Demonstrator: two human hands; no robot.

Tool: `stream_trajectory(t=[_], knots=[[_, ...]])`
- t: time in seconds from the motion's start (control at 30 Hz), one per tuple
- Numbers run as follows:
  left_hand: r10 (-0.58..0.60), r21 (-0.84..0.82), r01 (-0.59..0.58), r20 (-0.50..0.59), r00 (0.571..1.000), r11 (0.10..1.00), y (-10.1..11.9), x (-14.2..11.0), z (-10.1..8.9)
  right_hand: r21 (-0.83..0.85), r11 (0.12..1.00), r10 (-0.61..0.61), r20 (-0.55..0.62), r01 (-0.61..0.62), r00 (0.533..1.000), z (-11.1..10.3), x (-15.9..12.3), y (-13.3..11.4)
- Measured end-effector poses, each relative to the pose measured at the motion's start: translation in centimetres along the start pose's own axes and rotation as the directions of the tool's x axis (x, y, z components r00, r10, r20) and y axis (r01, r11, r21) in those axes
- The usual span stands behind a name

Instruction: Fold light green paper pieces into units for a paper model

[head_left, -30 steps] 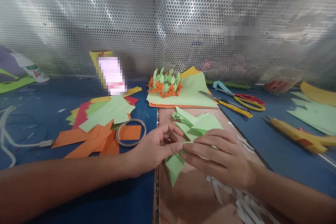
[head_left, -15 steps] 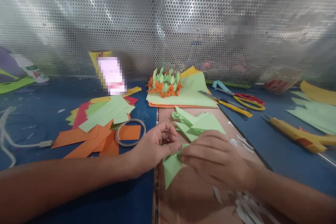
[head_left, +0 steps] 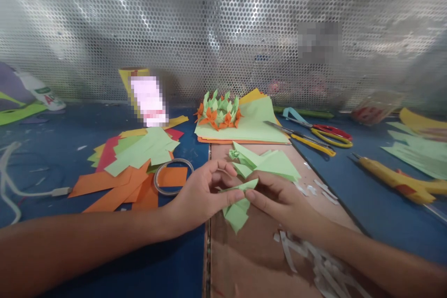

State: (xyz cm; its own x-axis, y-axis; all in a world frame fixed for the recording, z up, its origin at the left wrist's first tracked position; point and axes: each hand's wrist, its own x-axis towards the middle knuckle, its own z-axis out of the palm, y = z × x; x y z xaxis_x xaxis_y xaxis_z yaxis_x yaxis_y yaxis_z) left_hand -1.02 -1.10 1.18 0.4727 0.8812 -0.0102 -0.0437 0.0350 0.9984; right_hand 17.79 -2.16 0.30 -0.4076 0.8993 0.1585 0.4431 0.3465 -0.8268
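A folded piece of light green paper (head_left: 236, 216) is held between both hands above the brown board (head_left: 240, 265). My left hand (head_left: 209, 191) pinches its left side between thumb and fingers. From the right, my right hand (head_left: 279, 195) pinches the paper near its upper fold, the thumb tip close to the left thumb. One pointed flap hangs below the thumbs. Just beyond the hands lie more light green folded pieces (head_left: 275, 164). Part of the held paper is hidden by the fingers.
Behind stands a ring of green and orange folded paper (head_left: 223, 114) on stacked sheets (head_left: 258, 135). Scissors (head_left: 314, 142) and a yellow glue gun (head_left: 398, 177) lie right. A tape roll (head_left: 191, 181), orange strips (head_left: 104, 184) and a white cable (head_left: 35, 192) are left; white scraps (head_left: 324, 265) lie near the right forearm.
My right hand has turned so its thumb now shows in front of the paper. The held green paper has tilted, its hanging flap higher and further right. My left hand stays nearly in place.
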Motion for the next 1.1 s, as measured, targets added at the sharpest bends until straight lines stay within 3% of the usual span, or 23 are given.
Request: stream_trajectory(t=[0.13, 0.23, 0.37, 0.53, 0.67, 1.1], knots=[[-0.01, -0.058, 0.009, -0.013, 1.0, 0.998, -0.07, 0.25, -0.08, 0.106, 0.991, 0.092, -0.035, -0.087, 0.995, 0.15, -0.04, 0.14], [-0.035, -0.132, 0.04, 0.037, 0.999, 0.99, -0.11, 0.3, 0.0, 0.198, 0.973, 0.141, -0.11, -0.117, 0.984, 0.14, -0.01, 0.42], [-0.017, -0.134, 0.026, 0.065, 0.998, 0.991, -0.27, 0.16, 0.08, 0.215, 0.968, 0.166, -0.157, -0.13, 0.974, 0.0, -0.01, 0.29], [0.045, -0.07, -0.042, 0.049, 0.998, 0.997, -0.51, 0.29, -0.16, 0.326, 0.933, 0.197, -0.106, -0.153, 0.975, 0.0, 0.22, -0.14], [0.026, -0.013, -0.025, 0.049, 0.998, 1.0, -0.51, 0.51, -0.3, 0.381, 0.906, 0.199, -0.003, -0.183, 0.98, 0.2, 0.48, -0.18], [0.031, 0.088, -0.031, -0.002, 1.0, 0.996, -0.49, 0.41, -0.25, 0.256, 0.938, 0.227, 0.061, -0.235, 0.972, 0.11, 0.26, 0.19]])
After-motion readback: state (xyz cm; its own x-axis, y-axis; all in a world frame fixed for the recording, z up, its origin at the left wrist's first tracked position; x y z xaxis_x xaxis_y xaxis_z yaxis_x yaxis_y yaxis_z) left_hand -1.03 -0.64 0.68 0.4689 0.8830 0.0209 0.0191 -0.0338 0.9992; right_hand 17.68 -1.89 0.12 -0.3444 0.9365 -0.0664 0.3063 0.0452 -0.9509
